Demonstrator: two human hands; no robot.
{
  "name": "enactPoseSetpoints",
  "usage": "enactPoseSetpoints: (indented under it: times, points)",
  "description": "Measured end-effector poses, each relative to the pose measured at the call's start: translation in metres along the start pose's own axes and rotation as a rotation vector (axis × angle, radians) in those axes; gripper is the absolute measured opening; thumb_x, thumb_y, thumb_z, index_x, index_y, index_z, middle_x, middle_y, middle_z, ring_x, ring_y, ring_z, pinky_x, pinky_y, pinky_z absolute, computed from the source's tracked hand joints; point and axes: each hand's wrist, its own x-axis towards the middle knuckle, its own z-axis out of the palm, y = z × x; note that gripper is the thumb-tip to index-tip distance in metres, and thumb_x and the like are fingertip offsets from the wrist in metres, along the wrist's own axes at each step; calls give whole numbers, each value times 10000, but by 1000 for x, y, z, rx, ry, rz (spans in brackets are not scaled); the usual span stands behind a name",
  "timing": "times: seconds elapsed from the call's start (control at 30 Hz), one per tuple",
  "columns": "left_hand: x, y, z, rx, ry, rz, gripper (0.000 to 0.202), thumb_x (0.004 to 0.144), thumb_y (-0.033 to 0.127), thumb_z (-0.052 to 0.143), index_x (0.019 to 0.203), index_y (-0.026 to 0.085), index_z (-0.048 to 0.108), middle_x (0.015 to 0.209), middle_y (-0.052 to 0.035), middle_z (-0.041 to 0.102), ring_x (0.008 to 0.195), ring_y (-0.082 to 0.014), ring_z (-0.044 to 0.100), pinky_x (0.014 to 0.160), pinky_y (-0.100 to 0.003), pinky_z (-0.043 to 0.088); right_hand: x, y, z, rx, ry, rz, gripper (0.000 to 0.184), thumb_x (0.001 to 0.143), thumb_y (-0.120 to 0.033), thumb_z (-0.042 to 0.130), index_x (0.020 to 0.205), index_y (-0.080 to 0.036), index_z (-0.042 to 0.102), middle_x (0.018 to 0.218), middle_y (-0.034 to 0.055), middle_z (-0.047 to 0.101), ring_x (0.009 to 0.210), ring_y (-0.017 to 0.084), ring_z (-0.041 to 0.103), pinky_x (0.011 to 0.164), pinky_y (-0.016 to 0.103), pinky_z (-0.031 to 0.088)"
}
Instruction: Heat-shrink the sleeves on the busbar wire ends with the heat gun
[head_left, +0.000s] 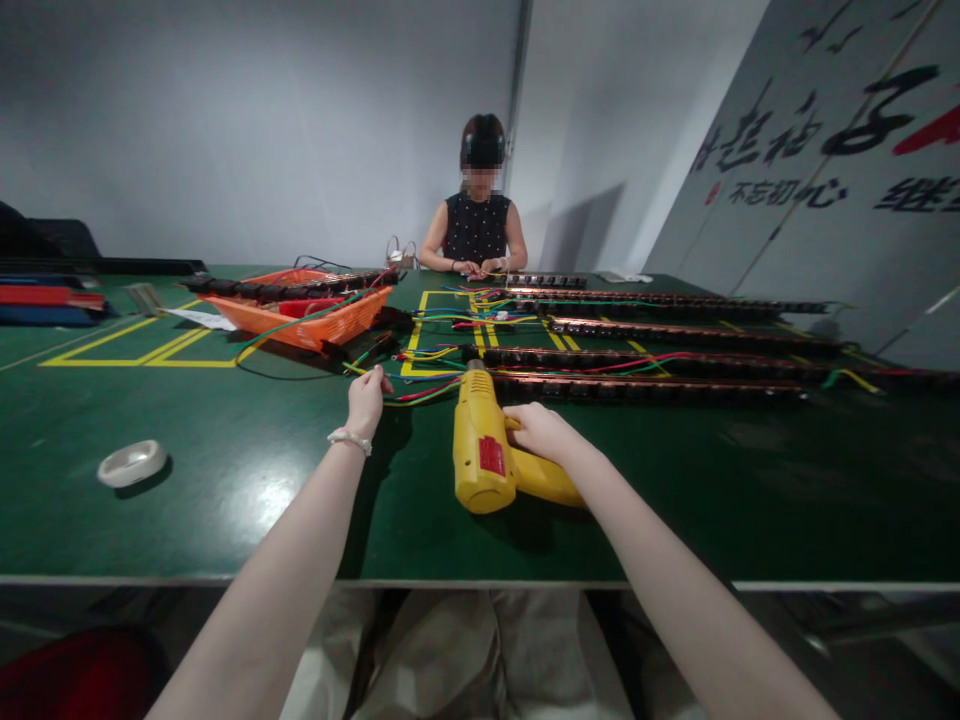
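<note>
My right hand (541,430) is closed around the handle of a yellow heat gun (484,440), which has a red label on its side. The gun's metal nozzle points away from me, close to the coloured wires. With its fingers pinched, my left hand (367,400) holds the ends of several thin wires (427,388), among them red, green and blue ones. These wires run right, past the nozzle, to the nearest long black strip with copper-coloured bars (645,387). Other such strips lie behind it, roughly parallel, with loose wires at their left ends.
An orange plastic basket (300,325) with a strip lying across it stands at the left back. A white oval dish (132,463) sits at the left front. Yellow tape lines mark the green table (247,500). Across the table a co-worker (477,225) sits, hands near wires.
</note>
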Motion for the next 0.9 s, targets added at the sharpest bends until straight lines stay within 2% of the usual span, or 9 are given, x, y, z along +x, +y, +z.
enactPoseSetpoints:
  times: [0.17,0.33,0.5,0.73,0.9]
  points:
    - [-3,2,2,25,19,-3,428,805,475,409,492,192,483,536,-32,544,574,-151,504,601,-259,378,2,-13,2,-64,-7,-54,261,914,-326,510,1091,-150,585,964,44,648,795,132,621,773,343,514]
    - [-9,15,2,62,53,5,425,821,432,413,474,189,459,498,-9,495,527,-132,456,561,-254,343,14,-49,15,-142,27,-184,256,880,-315,548,1075,-158,598,974,51,648,886,173,615,814,380,488]
    - [-10,26,-5,33,23,-115,399,758,443,523,471,187,416,455,33,378,475,-104,327,493,-255,270,27,-80,27,-167,68,-289,234,881,-261,525,1077,-153,593,1038,66,641,966,191,602,840,377,472]
    - [-8,24,-7,71,7,-103,469,677,602,533,489,191,407,478,30,375,505,-106,319,490,-257,259,28,-79,26,-159,54,-292,301,897,-355,525,1115,-154,576,1081,70,620,958,183,599,856,393,472]
    - [-7,20,-8,106,9,-79,448,691,593,496,500,198,406,476,35,342,508,-110,312,498,-258,263,31,-78,27,-148,36,-301,297,894,-353,531,1100,-146,580,1079,74,617,950,180,597,846,388,478]
